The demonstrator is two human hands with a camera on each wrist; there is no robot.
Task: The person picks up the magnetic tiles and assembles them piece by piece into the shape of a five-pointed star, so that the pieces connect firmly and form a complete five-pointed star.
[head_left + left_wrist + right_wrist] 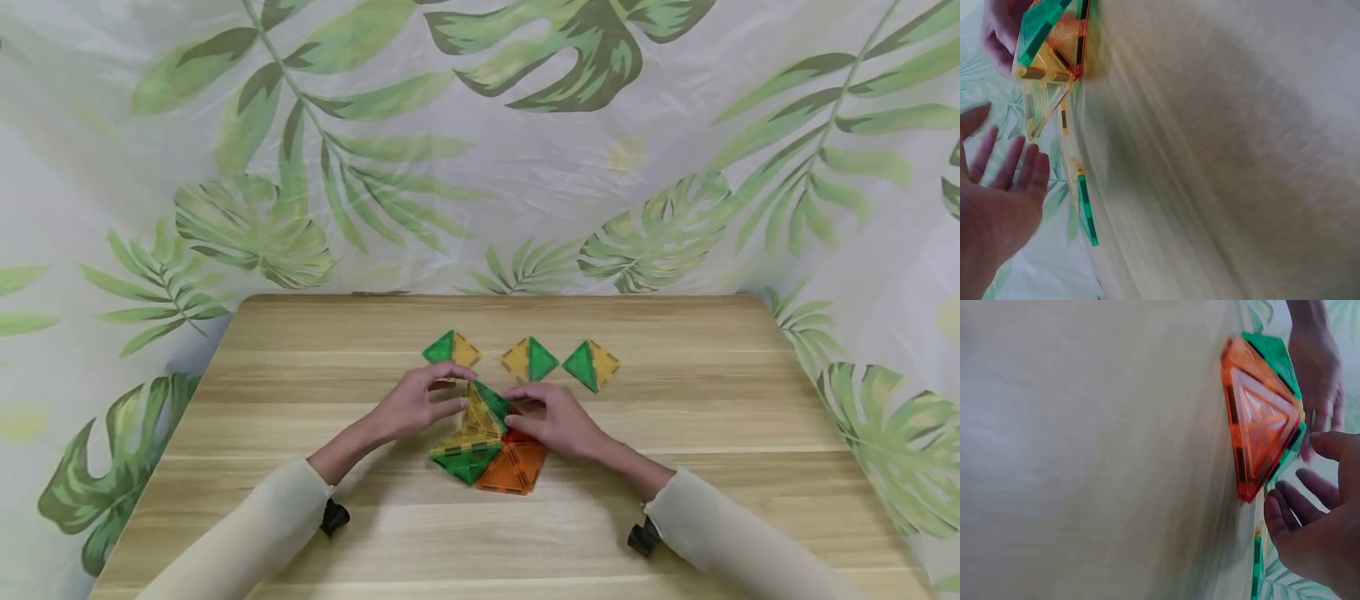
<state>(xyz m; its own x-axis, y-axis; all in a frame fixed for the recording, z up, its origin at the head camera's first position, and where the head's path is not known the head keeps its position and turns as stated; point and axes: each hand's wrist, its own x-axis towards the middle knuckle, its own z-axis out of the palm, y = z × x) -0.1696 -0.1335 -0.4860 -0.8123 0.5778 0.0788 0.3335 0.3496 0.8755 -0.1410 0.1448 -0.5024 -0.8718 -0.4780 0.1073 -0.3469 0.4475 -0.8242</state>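
A partly raised build of translucent magnetic tiles (513, 471) stands mid-table, made of orange, red, green and yellow triangles. My left hand (412, 404) is at its left side, close to the yellow tiles (480, 412). In the left wrist view the left hand's fingers (1016, 165) are spread and relaxed beside a yellow triangle's tip. My right hand (558, 419) is on the other side, beside the red tile (519, 434) and the upper green tile (491, 402). Its thumb comes right up to the build's top edge in the right wrist view, fingers loosely bent below.
Behind the build, three flat pairs of green and yellow triangles lie in a row: a left pair (452, 347), a middle pair (529, 358) and a right pair (592, 365). A leaf-print cloth (450, 208) hangs past the far edge of the wooden table (300, 333).
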